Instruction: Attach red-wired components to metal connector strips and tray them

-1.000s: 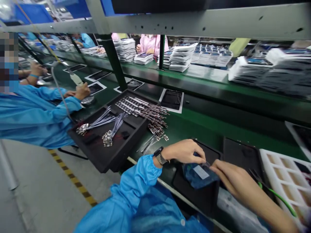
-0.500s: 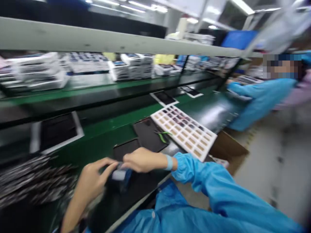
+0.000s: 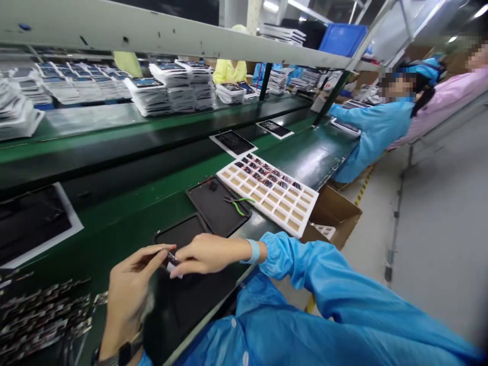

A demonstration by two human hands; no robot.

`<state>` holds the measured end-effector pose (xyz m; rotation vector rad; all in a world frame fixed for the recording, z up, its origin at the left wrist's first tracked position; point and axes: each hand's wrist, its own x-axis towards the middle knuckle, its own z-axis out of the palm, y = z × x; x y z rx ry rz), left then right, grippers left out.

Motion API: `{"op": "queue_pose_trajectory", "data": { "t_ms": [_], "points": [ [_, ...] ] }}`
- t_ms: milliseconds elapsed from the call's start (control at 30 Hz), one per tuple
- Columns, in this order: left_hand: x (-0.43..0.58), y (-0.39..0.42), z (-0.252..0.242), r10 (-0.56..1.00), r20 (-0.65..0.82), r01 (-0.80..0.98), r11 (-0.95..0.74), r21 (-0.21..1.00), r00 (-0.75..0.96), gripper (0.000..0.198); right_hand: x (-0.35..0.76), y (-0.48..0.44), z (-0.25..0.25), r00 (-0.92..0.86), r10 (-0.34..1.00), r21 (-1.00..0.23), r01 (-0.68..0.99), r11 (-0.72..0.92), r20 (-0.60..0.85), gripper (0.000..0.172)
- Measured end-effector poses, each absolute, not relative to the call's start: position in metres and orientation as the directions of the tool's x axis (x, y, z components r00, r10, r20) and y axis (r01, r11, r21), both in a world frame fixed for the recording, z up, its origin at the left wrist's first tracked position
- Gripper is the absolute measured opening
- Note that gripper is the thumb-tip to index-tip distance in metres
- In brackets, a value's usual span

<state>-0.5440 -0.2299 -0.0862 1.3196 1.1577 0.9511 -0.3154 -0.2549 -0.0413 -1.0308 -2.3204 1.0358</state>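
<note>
My left hand (image 3: pixel 129 290), with a wristwatch, and my right hand (image 3: pixel 208 254), with a blue cuff band, meet above a black mat (image 3: pixel 179 231). Their fingertips pinch a small dark part (image 3: pixel 171 260) with a pale edge, too small to identify. Beyond my right hand lie green-handled pliers (image 3: pixel 238 204) on a second black mat (image 3: pixel 211 201). Further right stands a white compartment tray (image 3: pixel 267 195) with small dark pieces in its far rows. A heap of metal strip parts (image 3: pixel 38 317) lies near my left hand.
A cardboard box (image 3: pixel 331 216) stands below the bench edge. A co-worker in a blue gown (image 3: pixel 373 132) sits at the far end of the green bench (image 3: pixel 305 147). Stacks of white trays (image 3: pixel 163 89) line the upper belt, beneath a grey shelf (image 3: pixel 171 38).
The view has swung right, away from the black parts tray. The blue bag with its white label has gone from between my hands, and a small dark part shows there.
</note>
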Motion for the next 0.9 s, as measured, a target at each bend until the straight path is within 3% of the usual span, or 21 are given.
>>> {"op": "queue_pose_trajectory", "data": {
  "t_ms": [133, 267, 400, 500, 600, 700, 800, 900],
  "points": [
    [-0.541, -0.236, -0.085, 0.992, -0.046, 0.101, 0.035, 0.994, 0.117, 0.035, -0.317, -0.253, -0.042, -0.585, 0.811, -0.734, 0.55, 0.398, 0.003, 0.034],
    [-0.543, -0.238, -0.084, 0.989, -0.057, 0.139, 0.038, 0.99, 0.135, 0.037, -0.319, -0.247, -0.045, -0.691, 0.722, -0.789, 0.425, 0.445, 0.036, 0.032],
    [-0.546, -0.234, -0.089, 0.997, -0.018, 0.149, 0.008, 0.989, 0.069, 0.037, -0.32, -0.244, -0.049, -0.596, 0.803, -0.766, 0.507, 0.396, 0.021, 0.038],
    [-0.545, -0.231, -0.089, 0.982, -0.058, 0.197, 0.022, 0.98, 0.18, 0.04, -0.317, -0.244, -0.045, -0.697, 0.716, -0.778, 0.473, 0.413, -0.044, 0.036],
    [-0.54, -0.232, -0.085, 0.931, -0.102, 0.276, 0.001, 0.961, 0.35, 0.04, -0.313, -0.239, -0.038, -0.625, 0.777, -0.742, 0.557, 0.373, -0.078, 0.038],
    [-0.535, -0.235, -0.082, 0.88, -0.121, 0.34, -0.048, 0.939, 0.459, 0.038, -0.312, -0.231, -0.036, -0.644, 0.765, -0.748, 0.516, 0.417, -0.017, 0.036],
    [-0.534, -0.236, -0.081, 0.867, -0.124, 0.337, -0.054, 0.94, 0.483, 0.037, -0.313, -0.226, -0.041, -0.695, 0.718, -0.77, 0.438, 0.464, 0.038, 0.036],
    [-0.533, -0.238, -0.078, 0.885, -0.129, 0.246, 0.017, 0.969, 0.447, 0.036, -0.316, -0.227, -0.047, -0.604, 0.796, -0.832, 0.417, 0.365, 0.047, 0.037]
  ]
}}
